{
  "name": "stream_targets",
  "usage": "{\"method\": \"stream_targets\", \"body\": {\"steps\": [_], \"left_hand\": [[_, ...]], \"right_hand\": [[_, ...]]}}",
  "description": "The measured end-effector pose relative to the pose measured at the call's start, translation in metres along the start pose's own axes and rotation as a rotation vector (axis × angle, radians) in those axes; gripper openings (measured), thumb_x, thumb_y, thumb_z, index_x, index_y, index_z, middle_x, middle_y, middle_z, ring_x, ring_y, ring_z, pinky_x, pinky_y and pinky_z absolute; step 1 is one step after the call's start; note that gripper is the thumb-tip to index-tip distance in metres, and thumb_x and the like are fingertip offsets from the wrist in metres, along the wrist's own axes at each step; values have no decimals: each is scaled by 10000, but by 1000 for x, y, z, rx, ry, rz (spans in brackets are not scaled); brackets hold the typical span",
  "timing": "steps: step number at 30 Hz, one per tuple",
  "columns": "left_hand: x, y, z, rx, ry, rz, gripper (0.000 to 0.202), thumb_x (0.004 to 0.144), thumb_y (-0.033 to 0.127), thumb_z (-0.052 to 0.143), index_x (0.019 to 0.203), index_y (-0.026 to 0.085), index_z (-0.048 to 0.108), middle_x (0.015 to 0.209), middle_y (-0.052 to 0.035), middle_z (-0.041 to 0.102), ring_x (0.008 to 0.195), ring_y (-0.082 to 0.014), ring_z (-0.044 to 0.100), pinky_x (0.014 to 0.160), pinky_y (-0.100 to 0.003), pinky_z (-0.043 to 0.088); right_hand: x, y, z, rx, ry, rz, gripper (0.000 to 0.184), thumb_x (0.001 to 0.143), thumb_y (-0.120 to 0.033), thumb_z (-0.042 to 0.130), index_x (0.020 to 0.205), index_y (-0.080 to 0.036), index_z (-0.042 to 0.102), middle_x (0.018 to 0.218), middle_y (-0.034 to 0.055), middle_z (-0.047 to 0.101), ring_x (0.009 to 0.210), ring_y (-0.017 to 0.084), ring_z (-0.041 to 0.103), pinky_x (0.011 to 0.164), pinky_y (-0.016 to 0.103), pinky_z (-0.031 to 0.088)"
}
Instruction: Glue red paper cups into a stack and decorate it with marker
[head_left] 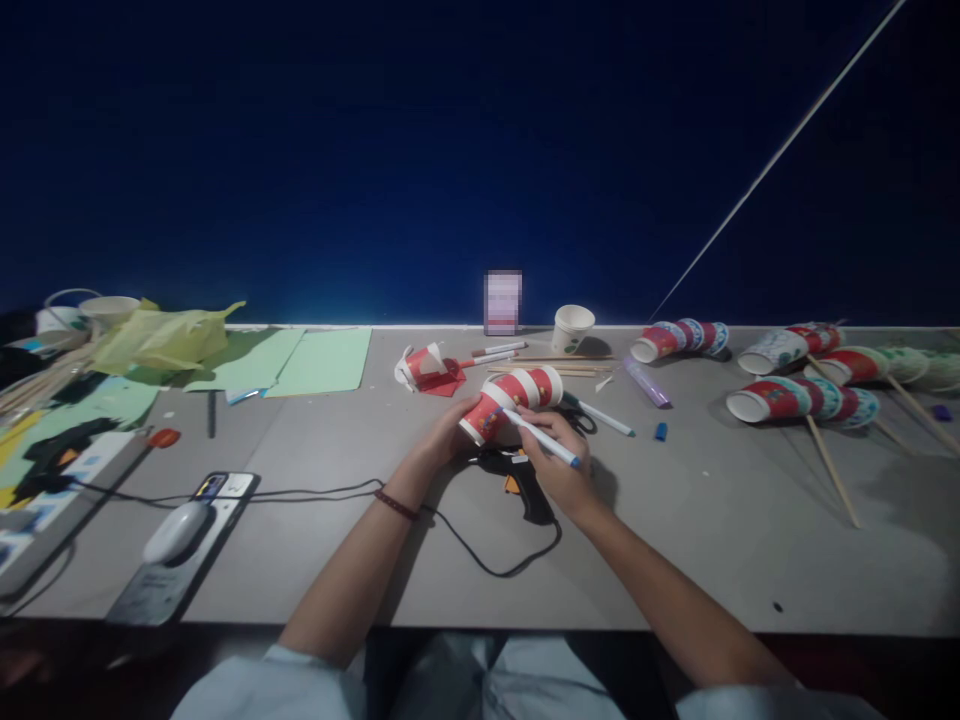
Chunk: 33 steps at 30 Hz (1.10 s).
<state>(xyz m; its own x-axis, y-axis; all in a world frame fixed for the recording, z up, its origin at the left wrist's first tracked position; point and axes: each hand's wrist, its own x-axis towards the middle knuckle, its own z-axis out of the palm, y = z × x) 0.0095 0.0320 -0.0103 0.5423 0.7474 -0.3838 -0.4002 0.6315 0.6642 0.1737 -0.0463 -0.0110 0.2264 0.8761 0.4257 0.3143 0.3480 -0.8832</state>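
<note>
My left hand [442,437] grips a row of red and white paper cups [510,398] joined end to end, held just above the grey table [675,540]. My right hand [559,470] holds a white marker with a blue tip [541,437], its point resting on the nearest cup. A black glue gun [517,480] lies on the table under my hands, its cord looping toward me.
Several cup chains on wooden sticks [802,400] lie at the right. A single white cup [573,328], markers [499,351], a blue cap [661,431] and a cut red cup [427,370] sit behind. Green paper [315,362], a phone [187,535] and clutter lie left.
</note>
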Motion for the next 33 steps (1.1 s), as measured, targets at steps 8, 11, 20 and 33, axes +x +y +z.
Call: {"method": "stream_targets", "body": {"steps": [8,11,20,33], "left_hand": [[0,0,0,8,7,37,382,905,378,569,1043,60,730,935,-153,771,826,-255,727,849,-345,534],[-1,0,1,8,20,16,397,911,381,552,1044,51,728,929,-159,770,809,-252,725,849,-349,536],[0,0,1,19,25,4,412,910,400,550,1074,64,720,955,-163,770,826,-263,732,832,-360,549],[-2,2,4,-11,47,-24,421,949,367,472,1003,43,735,887,-155,772,749,-231,724,755,-316,543]], "right_hand": [[0,4,-2,58,-1,33,116,888,-297,625,976,-234,667,1117,95,759,1026,238,740,832,357,620],[0,3,-1,69,-6,31,105,884,-294,626,960,-234,667,1111,95,761,1023,234,741,834,353,620],[-1,4,-1,28,-4,16,99,883,-293,624,958,-245,665,1114,88,760,1009,236,744,837,367,619],[-1,2,-2,38,-17,8,68,876,-284,627,903,-230,660,1125,115,756,1010,247,743,828,373,613]]}}
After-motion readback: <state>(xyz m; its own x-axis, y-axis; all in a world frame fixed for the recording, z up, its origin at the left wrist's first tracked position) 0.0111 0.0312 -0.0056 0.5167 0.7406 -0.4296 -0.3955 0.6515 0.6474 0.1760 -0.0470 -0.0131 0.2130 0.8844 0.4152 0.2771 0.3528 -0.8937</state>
